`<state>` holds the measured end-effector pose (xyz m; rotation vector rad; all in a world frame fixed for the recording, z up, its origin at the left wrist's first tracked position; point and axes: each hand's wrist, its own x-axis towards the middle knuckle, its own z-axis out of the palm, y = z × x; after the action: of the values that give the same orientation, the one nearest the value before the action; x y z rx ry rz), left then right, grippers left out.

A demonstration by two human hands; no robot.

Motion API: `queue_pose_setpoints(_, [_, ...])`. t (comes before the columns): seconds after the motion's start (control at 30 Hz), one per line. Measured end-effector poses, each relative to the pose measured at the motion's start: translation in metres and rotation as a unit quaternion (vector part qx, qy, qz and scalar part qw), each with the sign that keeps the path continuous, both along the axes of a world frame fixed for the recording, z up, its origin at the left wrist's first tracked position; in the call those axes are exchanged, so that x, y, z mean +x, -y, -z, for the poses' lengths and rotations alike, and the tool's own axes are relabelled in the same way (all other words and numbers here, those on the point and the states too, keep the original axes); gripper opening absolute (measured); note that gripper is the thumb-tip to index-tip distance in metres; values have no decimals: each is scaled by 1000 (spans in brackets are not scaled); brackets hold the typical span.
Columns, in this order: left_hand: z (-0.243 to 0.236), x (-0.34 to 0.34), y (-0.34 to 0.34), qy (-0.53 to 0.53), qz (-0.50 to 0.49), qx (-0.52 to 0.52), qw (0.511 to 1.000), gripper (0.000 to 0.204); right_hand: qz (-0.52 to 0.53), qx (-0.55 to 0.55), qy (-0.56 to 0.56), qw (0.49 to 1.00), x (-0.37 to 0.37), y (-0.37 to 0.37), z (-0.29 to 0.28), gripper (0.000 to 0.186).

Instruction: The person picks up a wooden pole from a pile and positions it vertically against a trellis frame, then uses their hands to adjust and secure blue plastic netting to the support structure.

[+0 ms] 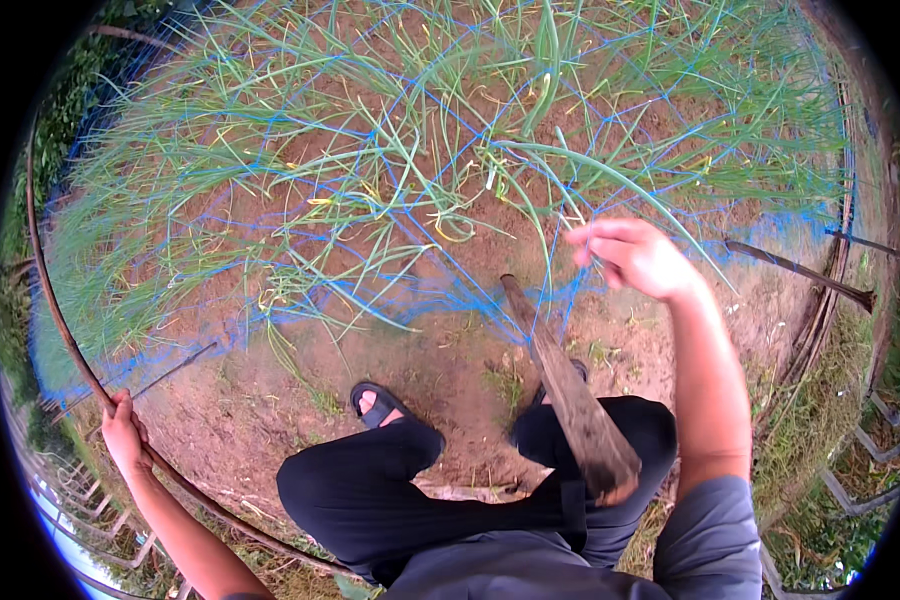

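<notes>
My left hand (125,432) is closed around a long thin brown pole (58,317) at the left edge of the bed. My right hand (635,258) hangs over the near edge of the bed with its fingers curled together. A pale thin strand shows at its fingertips, close to the blue net (460,290), and what the fingers pinch is too small to make out. Beside that hand a long green onion leaf (620,172) arches over. Green onion plants (410,150) grow up through the net's mesh.
A thick wooden stake (573,400) leans between my knees, with the net gathered at it. My sandalled feet (378,405) stand on bare soil (450,365). Another stick (800,270) lies at the right edge, near dry grass (820,400). Leafy plants border the far left.
</notes>
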<state>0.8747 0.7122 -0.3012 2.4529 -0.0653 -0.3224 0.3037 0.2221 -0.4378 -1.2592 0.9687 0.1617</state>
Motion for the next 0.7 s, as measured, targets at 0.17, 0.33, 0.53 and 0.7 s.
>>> queue_pose_setpoints(0.17, [28, -2, -6, 54, -16, 10, 998, 11, 60, 30, 49, 997, -49, -12, -41, 23])
queue_pose_setpoints(0.33, [12, -8, -5, 70, -21, -8, 997, 7, 97, 60, 58, 992, -62, -45, -46, 18])
queue_pose_setpoints(0.53, [-11, -14, 54, 102, 20, -16, 994, 11, 2, -46, 35, 998, -63, -47, -24, 21])
queue_pose_setpoints(0.7, [2, -32, 79, 80, 58, -15, 995, 14, -1, -136, -10, 991, -66, -57, -4, 19])
